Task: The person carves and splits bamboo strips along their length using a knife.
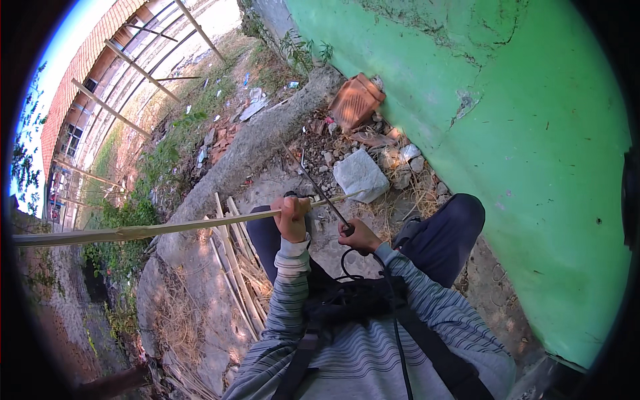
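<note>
My left hand (291,217) is closed round a long, pale bamboo strip (153,231). The strip runs far out to the left, and its thin end pokes out a little to the right of my fist. In my right hand (361,236) is the dark handle of a knife (321,194), the fingers wrapped round it. Its long, narrow blade points away and up to the left, crossing the strip just right of my left hand; whether the two touch I cannot tell. More split bamboo strips (235,263) lie on the ground beside my left leg.
A green wall (507,153) rises close on the right. Ahead lie a whitish stone block (361,176), rubble and orange roof tiles (357,102). A low concrete ledge (233,157) runs along the left, with plants and a tile-roofed building beyond. A black cable (399,333) hangs over my chest.
</note>
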Tool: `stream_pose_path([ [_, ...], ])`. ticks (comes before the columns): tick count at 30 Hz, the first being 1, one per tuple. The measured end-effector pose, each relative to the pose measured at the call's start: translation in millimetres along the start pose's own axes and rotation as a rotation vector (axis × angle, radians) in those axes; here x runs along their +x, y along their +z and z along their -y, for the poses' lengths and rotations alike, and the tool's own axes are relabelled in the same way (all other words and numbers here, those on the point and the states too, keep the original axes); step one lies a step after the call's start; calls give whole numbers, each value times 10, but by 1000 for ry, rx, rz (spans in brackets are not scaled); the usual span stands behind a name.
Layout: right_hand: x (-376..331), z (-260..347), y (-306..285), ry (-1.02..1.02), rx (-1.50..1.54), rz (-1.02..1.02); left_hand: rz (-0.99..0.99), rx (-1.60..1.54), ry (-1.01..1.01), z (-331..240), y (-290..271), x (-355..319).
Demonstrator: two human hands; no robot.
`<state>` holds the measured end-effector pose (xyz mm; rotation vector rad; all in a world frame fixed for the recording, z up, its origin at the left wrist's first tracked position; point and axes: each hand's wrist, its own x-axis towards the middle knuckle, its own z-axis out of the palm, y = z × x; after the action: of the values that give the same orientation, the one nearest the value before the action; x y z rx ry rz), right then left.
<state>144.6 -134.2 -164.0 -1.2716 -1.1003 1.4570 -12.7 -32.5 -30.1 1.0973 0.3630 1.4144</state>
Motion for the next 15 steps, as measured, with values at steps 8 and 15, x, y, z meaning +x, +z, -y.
stream_pose_path([
  [8,20,210,118,-99,-189,24,-115,-49,-34,-75,-156,13],
  [15,64,-277,-24,-33,-188,-94,-67,-26,-38,-8,-74,57],
])
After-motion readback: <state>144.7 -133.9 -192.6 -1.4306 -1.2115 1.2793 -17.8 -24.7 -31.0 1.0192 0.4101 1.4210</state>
